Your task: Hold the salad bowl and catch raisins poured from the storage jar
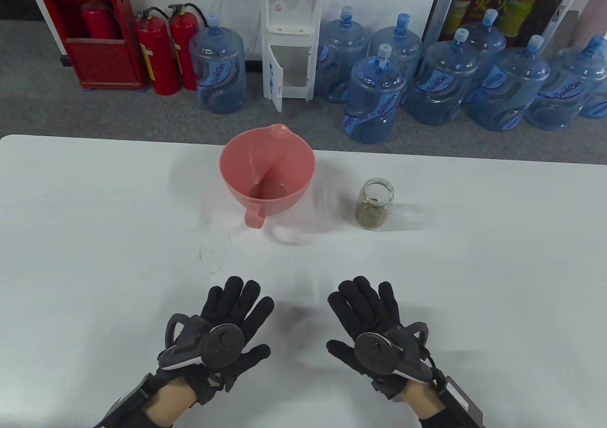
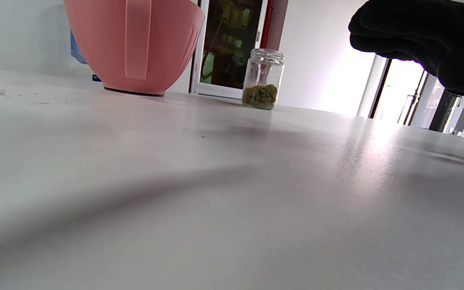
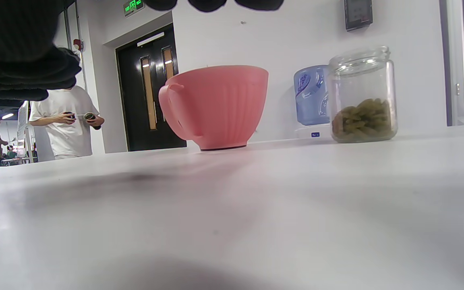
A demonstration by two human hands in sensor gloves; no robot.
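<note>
Well, white worktop (image 1: 95, 257) runs past frame L and R. Pink salad bowl (image 1: 267, 172) upright near far edge, middle. Left hand (image 1: 223, 328) and right hand (image 1: 374, 328) at near edge, fingers straight, spread, holding nothing; wrists cut off. Lidless storage jar (image 1: 375, 203) just R of bowl, apart; raisins (image 3: 361, 120) low inside.

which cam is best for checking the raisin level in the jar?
Right wrist view: the storage jar is close and side-on, with the raisins filling roughly its bottom third. The left wrist view shows the same side-on, but small and far. The table view looks down through the open mouth, so depth is hard to judge.
</note>
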